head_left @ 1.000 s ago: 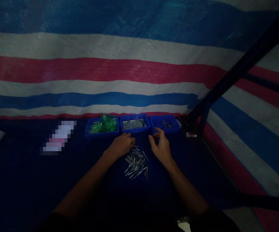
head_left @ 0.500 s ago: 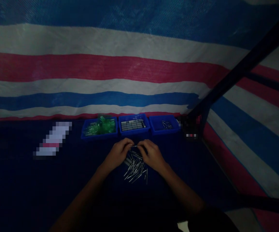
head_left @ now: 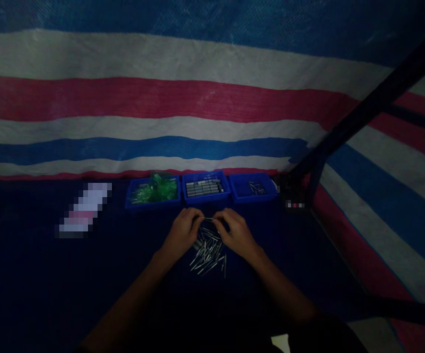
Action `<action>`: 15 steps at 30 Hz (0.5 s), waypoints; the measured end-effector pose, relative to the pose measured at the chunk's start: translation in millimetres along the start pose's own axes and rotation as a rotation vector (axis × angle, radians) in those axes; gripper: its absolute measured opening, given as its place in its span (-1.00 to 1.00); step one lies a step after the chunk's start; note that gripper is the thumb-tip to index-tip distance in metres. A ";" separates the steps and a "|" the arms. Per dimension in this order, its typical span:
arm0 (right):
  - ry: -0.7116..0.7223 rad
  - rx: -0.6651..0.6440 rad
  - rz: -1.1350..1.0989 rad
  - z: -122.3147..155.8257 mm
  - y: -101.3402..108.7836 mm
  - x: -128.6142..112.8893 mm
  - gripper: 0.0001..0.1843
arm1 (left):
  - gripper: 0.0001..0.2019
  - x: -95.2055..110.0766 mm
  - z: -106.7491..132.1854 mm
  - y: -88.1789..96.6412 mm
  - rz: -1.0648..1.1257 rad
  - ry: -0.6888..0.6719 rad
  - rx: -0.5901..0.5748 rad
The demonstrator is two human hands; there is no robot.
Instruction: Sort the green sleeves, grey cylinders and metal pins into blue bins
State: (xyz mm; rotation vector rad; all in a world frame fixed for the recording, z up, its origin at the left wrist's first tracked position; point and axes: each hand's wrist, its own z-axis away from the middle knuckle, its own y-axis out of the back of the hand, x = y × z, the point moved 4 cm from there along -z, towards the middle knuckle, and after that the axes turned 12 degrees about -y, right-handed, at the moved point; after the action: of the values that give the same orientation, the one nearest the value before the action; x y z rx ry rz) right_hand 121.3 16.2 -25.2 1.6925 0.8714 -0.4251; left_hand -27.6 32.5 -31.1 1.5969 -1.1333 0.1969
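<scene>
My left hand and my right hand are close together above a loose pile of thin metal pins on a dark blue table. Both hands are pinched shut, and a thin metal pin spans between their fingertips. Behind them stand three blue trays in a row: one with green plastic parts, one with grey metal blocks, and one with a few small metal pieces.
A striped red, white and blue tarp hangs behind and to the right. A dark metal bar slants down to the table's back right corner. A blurred pale object lies at the left.
My right hand has come back from the right tray and joined the left hand over the pile. Both now pinch a pin between them, held a little higher than half a second ago.
</scene>
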 end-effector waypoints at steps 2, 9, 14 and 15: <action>0.029 0.006 0.024 -1.9 3.3 -0.9 -0.87 | -0.87 1.3 -1.1 -0.5 -0.003 0.000 -0.005; -0.192 0.399 0.156 -44.5 59.1 35.7 -0.75 | -0.85 5.2 -15.5 -6.8 -0.191 -0.099 -0.217; -0.226 0.441 0.132 -43.0 66.3 41.5 -0.76 | -0.92 6.6 -25.8 -13.7 -0.364 -0.114 -0.415; -0.201 0.420 0.101 -36.6 60.5 38.6 -0.80 | -0.93 6.6 -26.7 -14.7 -0.377 -0.119 -0.429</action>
State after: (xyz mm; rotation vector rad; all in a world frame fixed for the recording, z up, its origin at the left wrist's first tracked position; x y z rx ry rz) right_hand 185.6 57.3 0.6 2.0240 0.5717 -0.7342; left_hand -2.1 49.8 -26.7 1.4116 -0.8683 -0.3722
